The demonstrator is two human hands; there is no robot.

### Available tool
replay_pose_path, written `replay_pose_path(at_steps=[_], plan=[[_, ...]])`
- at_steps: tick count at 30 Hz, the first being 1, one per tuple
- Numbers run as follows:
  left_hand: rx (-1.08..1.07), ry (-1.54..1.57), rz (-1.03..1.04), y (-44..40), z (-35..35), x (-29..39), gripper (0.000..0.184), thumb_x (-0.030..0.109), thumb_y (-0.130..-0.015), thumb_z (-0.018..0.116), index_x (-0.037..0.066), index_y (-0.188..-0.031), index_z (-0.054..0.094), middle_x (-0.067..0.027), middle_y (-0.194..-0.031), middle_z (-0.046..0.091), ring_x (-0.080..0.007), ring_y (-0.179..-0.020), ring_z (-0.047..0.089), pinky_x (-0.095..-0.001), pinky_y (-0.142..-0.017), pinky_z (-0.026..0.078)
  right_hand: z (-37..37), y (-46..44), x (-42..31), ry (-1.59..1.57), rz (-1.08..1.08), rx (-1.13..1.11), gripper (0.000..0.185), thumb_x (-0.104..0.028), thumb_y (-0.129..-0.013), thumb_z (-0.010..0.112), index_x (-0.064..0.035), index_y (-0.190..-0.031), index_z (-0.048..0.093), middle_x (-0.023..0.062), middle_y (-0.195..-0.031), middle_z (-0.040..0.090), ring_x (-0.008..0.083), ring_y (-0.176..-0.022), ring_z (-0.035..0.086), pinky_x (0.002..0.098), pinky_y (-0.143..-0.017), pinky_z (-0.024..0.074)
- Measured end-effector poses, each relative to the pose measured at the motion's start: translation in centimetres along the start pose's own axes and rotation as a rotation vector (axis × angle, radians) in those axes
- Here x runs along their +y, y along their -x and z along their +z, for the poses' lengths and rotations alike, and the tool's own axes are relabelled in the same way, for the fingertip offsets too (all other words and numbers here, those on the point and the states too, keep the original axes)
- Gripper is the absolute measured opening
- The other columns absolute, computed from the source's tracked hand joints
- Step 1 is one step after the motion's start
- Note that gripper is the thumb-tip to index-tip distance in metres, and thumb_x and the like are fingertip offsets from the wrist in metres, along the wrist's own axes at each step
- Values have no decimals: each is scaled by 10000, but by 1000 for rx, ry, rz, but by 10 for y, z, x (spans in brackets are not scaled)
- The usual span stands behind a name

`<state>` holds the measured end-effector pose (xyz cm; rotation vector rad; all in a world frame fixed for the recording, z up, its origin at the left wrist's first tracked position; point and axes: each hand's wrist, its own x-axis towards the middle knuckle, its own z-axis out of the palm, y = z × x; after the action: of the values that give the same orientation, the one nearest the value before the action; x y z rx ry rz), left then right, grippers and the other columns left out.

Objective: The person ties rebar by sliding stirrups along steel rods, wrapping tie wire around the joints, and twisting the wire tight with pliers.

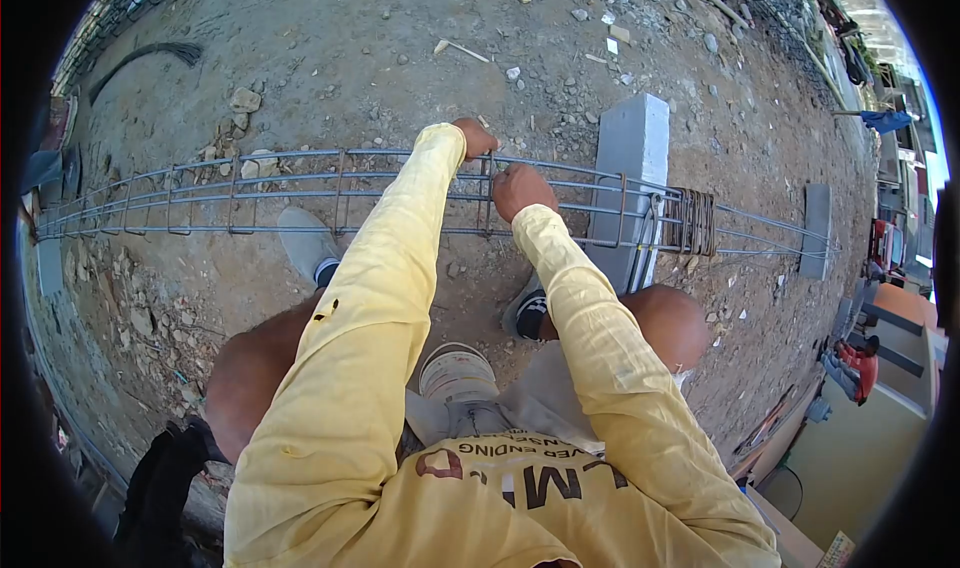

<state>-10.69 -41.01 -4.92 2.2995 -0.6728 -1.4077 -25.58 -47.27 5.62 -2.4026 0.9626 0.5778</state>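
A long rebar cage [400, 176] with square stirrups lies across the view, between me and the open ground. My left hand [476, 139], fingers closed, is at the cage's far bar, beside a stirrup. Just right of it my right hand [522, 190] is curled closed over the bars near the same stirrup [490, 203]. What either hand pinches is too small to make out. A bundle of stirrups [692, 223] sits packed together around the bars at the right. Under the bars stands a grey block [632, 148].
Another block [815, 230] supports the thin bar ends at the right. Stones [245, 100] and rubble lie about. A bundle of dark wire [150, 58] rests at the upper left. A person in red [858, 368] is at the far right. My feet straddle a bucket [457, 371].
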Motion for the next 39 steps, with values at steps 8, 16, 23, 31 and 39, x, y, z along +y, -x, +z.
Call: replay_pose_path(at_steps=[8,16,23,31,39], plan=[[311,-66,359,-10,13,-9,380,414,-863,580,71,-953,716,-170,-1035,678,-322,-989,631,-419,-885,461,7,-25,3,-31,-43,5,486,-410,-864,567,55,-937,687,291,-977,647,438,-969,621,474,-883,476],[201,530,194,12,5,-9,306,327,-886,625,26,-890,682,-65,-812,681,-150,-776,620,-301,-747,486,20,-43,8,-33,19,-49,456,-388,-848,633,29,-1027,671,274,-1083,636,407,-1058,606,455,-917,477],[226,712,324,33,3,-12,296,293,-905,602,8,-945,669,-62,-859,687,-147,-799,627,-290,-760,492,26,-54,9,31,-9,-42,497,-430,-841,625,26,-1032,674,267,-1090,638,388,-1062,611,431,-915,485],[211,335,456,75,-6,-24,207,190,-820,648,20,-920,714,-111,-956,705,-187,-923,646,-315,-847,486,20,-49,4,40,-5,-45,465,-395,-844,632,9,-1070,674,252,-1118,634,390,-1071,609,433,-921,485],[222,66,375,69,-1,-21,367,290,-772,713,52,-1046,651,-152,-1050,672,-310,-1002,629,-392,-880,477,23,-53,6,72,-28,-49,476,-407,-851,605,19,-1049,676,256,-1100,638,390,-1057,615,434,-919,487]])
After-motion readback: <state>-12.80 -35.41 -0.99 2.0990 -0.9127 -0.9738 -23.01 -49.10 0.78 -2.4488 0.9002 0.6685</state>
